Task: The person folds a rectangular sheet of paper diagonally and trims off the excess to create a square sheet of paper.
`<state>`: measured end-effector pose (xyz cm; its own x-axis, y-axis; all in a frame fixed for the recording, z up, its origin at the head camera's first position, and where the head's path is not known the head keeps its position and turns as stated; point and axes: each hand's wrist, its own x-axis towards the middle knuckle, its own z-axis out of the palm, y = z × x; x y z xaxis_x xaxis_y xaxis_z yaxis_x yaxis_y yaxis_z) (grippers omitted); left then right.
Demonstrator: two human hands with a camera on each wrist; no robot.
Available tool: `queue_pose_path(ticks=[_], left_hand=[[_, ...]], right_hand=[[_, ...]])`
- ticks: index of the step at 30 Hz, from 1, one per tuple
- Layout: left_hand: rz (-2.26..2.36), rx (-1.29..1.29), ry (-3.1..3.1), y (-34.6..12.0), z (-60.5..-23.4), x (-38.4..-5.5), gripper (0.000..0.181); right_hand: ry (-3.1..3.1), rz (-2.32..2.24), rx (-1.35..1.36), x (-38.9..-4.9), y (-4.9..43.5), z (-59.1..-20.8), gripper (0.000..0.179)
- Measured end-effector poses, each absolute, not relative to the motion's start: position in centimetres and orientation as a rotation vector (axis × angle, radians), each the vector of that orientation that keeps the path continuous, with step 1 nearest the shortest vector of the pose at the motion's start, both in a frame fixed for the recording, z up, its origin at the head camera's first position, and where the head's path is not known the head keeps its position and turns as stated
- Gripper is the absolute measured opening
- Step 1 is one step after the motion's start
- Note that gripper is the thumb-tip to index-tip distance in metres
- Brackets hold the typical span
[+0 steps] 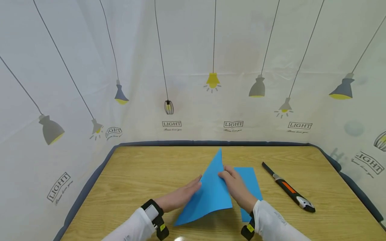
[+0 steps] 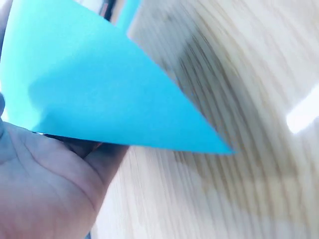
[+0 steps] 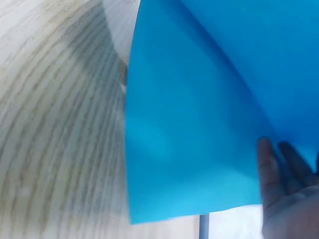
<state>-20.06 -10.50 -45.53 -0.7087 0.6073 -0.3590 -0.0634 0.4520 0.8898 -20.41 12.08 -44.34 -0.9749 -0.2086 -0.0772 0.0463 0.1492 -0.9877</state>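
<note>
A sheet of blue paper (image 1: 210, 194), bent and raised off the table, stands between the two hands. The right hand (image 1: 236, 187) pinches its right edge, thumb on the near face. Against the sheet's left edge lies the left hand (image 1: 181, 195), fingers fairly straight and their tips partly hidden by the paper. The left wrist view has the palm (image 2: 45, 184) beside the paper (image 2: 109, 94), whose corner points away over the table. In the right wrist view, fingers (image 3: 269, 172) touch the blue paper (image 3: 194, 129), where a diagonal bend line shows.
A narrower blue paper piece (image 1: 248, 182) lies flat, partly under the right forearm. Right of it lies a folding saw or knife-like tool (image 1: 289, 188) with a black and orange handle, its dark blade pointing away. The wooden table (image 1: 144, 167) meets a lamp-printed curtain (image 1: 193, 110) at the back.
</note>
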Motion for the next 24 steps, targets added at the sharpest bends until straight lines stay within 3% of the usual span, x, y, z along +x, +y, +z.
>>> queue_pose_path(ticks=[7,17,24], left_hand=[[1.53,0.215,1.663,-10.5,-45.4,-19.8,0.08],[1.692,0.166,1.645,-11.4,-45.4,-20.4,0.057],[1.821,-0.001,1.81,-13.4,-45.3,-21.3,0.057]], right_hand=[[2.1,-2.075,-0.333,-19.7,12.8,-43.1,0.03],[2.167,-1.992,-0.452,-19.4,14.2,-43.2,0.025],[2.268,-1.904,-0.435,-19.7,15.6,-44.5,0.028]])
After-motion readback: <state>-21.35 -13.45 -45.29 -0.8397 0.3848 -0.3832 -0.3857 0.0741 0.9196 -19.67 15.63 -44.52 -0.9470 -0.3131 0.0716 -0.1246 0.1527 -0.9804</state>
